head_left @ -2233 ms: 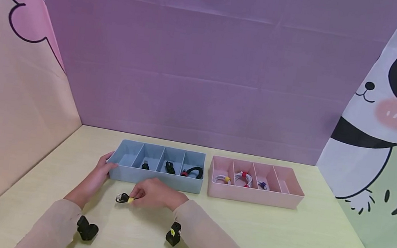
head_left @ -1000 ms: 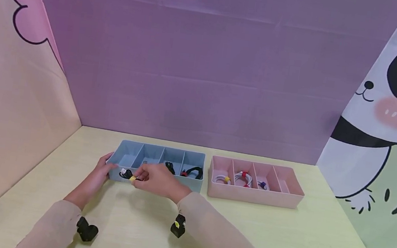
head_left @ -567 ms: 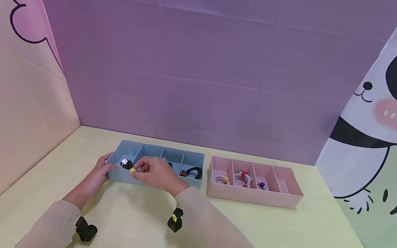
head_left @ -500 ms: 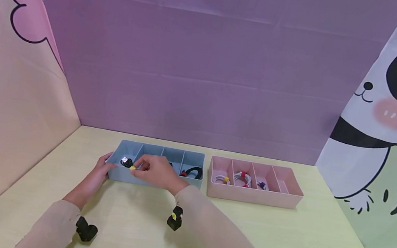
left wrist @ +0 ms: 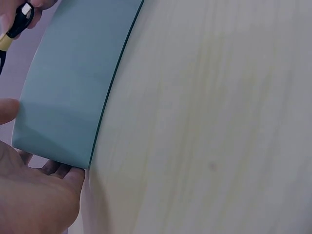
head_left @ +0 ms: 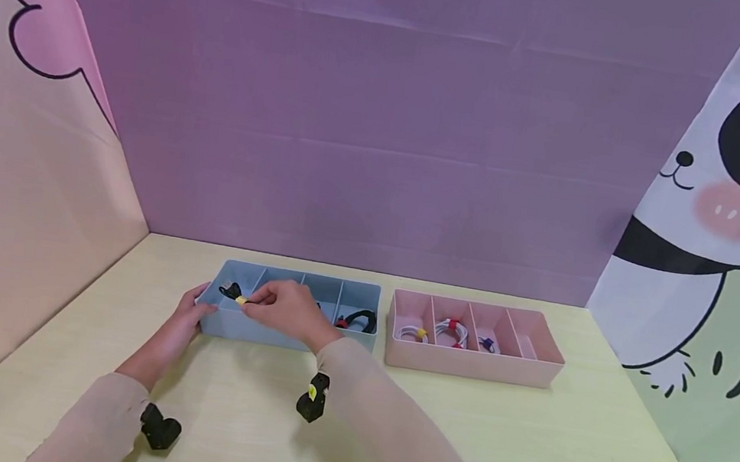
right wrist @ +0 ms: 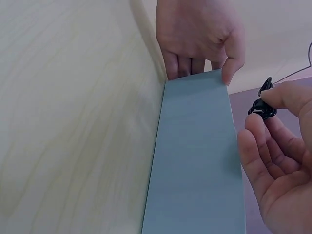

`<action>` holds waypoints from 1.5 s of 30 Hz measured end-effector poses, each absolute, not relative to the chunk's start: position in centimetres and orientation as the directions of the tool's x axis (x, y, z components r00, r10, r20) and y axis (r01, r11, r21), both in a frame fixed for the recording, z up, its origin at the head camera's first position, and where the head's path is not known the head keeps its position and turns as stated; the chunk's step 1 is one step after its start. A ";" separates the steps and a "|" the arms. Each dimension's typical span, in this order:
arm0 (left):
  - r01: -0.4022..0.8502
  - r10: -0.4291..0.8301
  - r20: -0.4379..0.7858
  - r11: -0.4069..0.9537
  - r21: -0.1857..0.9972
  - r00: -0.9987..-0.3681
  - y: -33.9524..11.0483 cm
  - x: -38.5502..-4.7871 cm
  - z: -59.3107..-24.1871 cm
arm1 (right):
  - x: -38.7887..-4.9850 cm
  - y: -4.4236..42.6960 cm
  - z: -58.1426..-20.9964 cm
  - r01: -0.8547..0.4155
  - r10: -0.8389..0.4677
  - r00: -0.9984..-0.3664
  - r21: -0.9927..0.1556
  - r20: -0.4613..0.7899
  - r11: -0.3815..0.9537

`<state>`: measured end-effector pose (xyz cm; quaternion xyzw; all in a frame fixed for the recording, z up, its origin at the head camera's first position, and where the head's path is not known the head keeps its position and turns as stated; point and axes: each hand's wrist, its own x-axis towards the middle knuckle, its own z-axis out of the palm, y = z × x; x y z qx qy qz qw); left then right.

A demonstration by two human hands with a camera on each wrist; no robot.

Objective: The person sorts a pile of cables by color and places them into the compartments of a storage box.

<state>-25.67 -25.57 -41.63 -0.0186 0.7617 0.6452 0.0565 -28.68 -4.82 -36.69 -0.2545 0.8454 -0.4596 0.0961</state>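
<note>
My right hand [head_left: 287, 312] pinches a bundled black USB cable [head_left: 229, 290] with a yellow tie. It holds the bundle over the leftmost compartment of a blue divided box [head_left: 254, 331]. In the right wrist view the thumb and fingertips meet on the black cable [right wrist: 263, 108]. My left hand [head_left: 178, 327] grips the box's left end, thumb at the front rim and fingers against the end wall, as the left wrist view also shows. A black cable with a red tie [head_left: 359, 320] lies in the rightmost compartment; the right hand largely hides the middle compartments.
To the right stands a pink divided box [head_left: 471, 364]. Its three left compartments hold white cables with a yellow tie [head_left: 414, 333], red ties [head_left: 451, 332] and a blue tie [head_left: 488, 344]. A purple backdrop [head_left: 380, 147] rises behind the pale wooden table [head_left: 234, 430].
My right hand has lifted the yellow-tied black cable off the table in front of the blue box and carried it up over the leftmost compartment. The left hand has stayed on the box.
</note>
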 end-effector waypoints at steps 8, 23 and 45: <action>-0.123 0.042 -0.134 0.202 0.972 -0.990 -25.6 -25.6 -41.6 | -28.5 -5.4 -37.0 -0.227 -0.454 -0.891 -0.870 0.004 0.437; -0.131 0.042 -0.143 0.202 0.971 -0.989 -25.7 -25.4 -41.3 | -28.0 -7.3 -37.1 -0.269 -0.369 -0.925 -0.840 0.089 0.471; -0.113 0.040 -0.122 0.182 0.977 -0.992 -25.8 -25.1 -41.3 | -27.6 -8.6 -37.2 -0.210 -0.292 -0.952 -0.888 0.091 0.409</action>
